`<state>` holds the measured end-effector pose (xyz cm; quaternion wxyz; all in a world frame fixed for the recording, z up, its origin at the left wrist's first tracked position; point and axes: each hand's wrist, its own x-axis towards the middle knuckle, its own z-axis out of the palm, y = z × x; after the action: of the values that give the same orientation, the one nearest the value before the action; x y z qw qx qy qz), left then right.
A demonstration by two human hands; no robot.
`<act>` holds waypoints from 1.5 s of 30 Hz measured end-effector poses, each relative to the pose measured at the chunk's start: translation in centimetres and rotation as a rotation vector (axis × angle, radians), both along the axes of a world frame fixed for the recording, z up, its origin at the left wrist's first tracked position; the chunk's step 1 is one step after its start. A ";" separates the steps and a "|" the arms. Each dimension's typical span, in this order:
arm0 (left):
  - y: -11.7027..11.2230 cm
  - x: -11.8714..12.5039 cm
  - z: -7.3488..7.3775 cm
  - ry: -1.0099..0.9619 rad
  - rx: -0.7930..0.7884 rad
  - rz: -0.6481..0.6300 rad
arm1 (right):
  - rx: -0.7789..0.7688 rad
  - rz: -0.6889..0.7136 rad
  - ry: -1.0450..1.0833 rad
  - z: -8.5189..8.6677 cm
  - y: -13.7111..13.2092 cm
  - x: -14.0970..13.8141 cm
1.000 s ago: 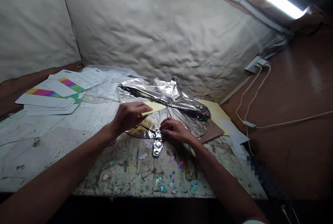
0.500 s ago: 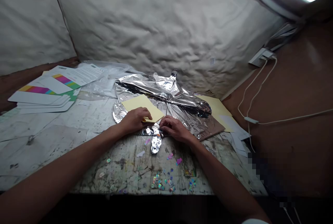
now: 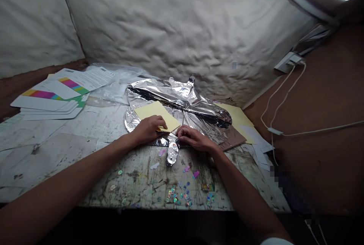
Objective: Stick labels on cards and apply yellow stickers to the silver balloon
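Flat silver foil balloons (image 3: 176,101) lie in a crinkled pile at the middle of the table, and one short foil tail (image 3: 172,154) points toward me. A pale yellow sheet of card (image 3: 157,113) rests at a slant on top of the foil. My left hand (image 3: 149,128) is closed on the card's near edge, thumb and fingers pinching it. Close by on the right, my right hand (image 3: 193,137) has its fingers curled together at the foil just above the tail. Whatever its fingertips pinch is hidden.
White printed cards (image 3: 54,93) with coloured stripes are fanned at the left, beside clear plastic bags (image 3: 113,82). Shiny sequins (image 3: 182,195) are scattered at the front edge. A brown board (image 3: 233,138) and yellow paper (image 3: 241,116) lie right. White cables (image 3: 271,108) hang along the right wall.
The view has shifted slightly. My left hand stays on the yellow card, while my right hand has moved a little right, its fingers still curled at the foil.
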<state>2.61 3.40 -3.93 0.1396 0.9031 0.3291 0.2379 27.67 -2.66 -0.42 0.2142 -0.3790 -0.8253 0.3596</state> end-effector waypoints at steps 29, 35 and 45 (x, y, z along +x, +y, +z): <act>1.2 -1.4 0.0 0.010 0.038 0.162 | 0.434 -0.130 -0.333 -1.6 -3.7 -1.2; 1.2 -1.5 0.3 -0.009 0.031 0.153 | 0.437 -0.088 -0.249 -2.0 -5.3 0.1; 1.4 -2.4 2.4 -0.520 0.110 0.323 | 0.812 0.007 -0.226 -3.1 -3.5 -0.8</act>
<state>0.24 4.81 -1.57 0.1304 0.7542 0.4081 0.4977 26.89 -6.19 -3.55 0.2533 -0.2980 -0.9195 -0.0381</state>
